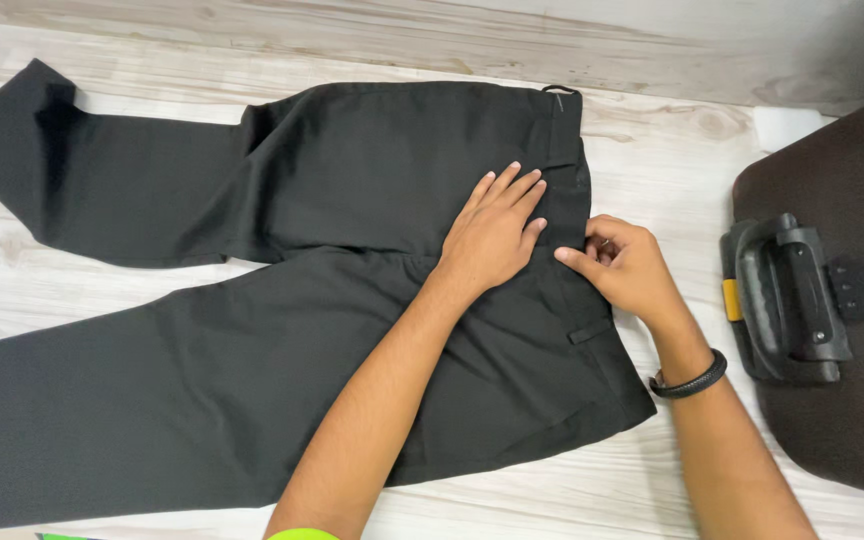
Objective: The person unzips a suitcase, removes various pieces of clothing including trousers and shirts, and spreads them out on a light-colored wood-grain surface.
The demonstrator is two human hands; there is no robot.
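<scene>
Left hand (492, 235) flat on trousers (252, 330) (black, perhaps cotton)

Bright, even, diffuse light across the whole frame, no single hard source visible. Shadows are soft and short: a faint one under the left hand (492, 240) on the black trousers (252, 340), another thin one along the right hand (627, 268) and forearm. The pale wood-grain floor (652, 150) reads near white, slightly washed out at top left, but grain stays visible. The trousers are very dark and lose fold detail in the leg at far left. The brown suitcase (832, 380) shows a dull sheen on its black handle (787, 300). Focus is sharp at centre; edges are slightly soft, with mild wide-angle stretch.
</scene>
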